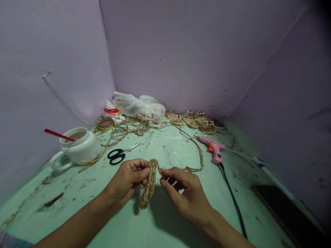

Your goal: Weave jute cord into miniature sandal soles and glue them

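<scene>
My left hand (133, 177) is closed on a coiled piece of braided straw (148, 188), thumb in front and fingers behind. The piece is elongated, tan and tilted, raised a little off the table. From its top a thin straw cord (159, 168) runs to my right hand (182, 189), whose thumb and fingertips pinch it. Beyond my hands, a longer braided straw cord (199, 148) curves over the table. Black-handled scissors (117, 155) lie past my left hand, blades pointing away to the right. A pink glue gun (213, 147) with a glowing red light lies beyond my right hand.
A white pot (84, 146) with a red stick (58, 134) stands at left. Behind are a plastic bag (139, 106), tangled straw cord (129, 129), a round tin (105, 124) and several woven straw pieces (190, 121). A black cable (234, 199) and dark flat object (284, 210) lie right.
</scene>
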### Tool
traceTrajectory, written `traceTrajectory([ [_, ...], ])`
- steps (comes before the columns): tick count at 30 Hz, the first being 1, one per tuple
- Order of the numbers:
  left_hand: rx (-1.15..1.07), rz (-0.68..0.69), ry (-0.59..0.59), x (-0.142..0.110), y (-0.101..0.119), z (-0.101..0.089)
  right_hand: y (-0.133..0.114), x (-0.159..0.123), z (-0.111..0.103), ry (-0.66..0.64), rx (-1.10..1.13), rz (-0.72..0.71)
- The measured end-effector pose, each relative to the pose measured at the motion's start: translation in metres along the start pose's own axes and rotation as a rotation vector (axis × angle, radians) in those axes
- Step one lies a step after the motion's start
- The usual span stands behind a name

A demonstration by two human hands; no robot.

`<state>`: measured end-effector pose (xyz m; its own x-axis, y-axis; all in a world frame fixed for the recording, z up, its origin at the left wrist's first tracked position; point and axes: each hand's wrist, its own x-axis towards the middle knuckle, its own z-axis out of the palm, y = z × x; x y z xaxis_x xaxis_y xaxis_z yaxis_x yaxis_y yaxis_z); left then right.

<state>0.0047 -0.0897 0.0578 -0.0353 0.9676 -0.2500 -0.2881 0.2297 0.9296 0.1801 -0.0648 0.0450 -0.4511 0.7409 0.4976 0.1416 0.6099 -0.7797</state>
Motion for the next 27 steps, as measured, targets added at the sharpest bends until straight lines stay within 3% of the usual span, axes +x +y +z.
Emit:
traceTrajectory([
  [9, -0.054, 0.020, 0.017, 0.0027, 0.0007, 0.0005, 0.0000, -0.0013, 0.0030, -0.024, -0.061, -0.140],
  [21, -0.064, 0.043, 0.062, 0.0011, -0.0027, 0.0028, 0.0036, -0.0091, 0.0018, -0.127, -0.397, -0.298],
  [24, -0.067, 0.034, 0.067, 0.0007, -0.0020, 0.0039, 0.0001, -0.0066, 0.0014, -0.153, -0.399, -0.257],
  [27, -0.084, -0.002, 0.041, 0.0007, -0.0032, 0.0053, -0.0042, -0.0029, -0.0003, -0.144, -0.331, -0.069],
])
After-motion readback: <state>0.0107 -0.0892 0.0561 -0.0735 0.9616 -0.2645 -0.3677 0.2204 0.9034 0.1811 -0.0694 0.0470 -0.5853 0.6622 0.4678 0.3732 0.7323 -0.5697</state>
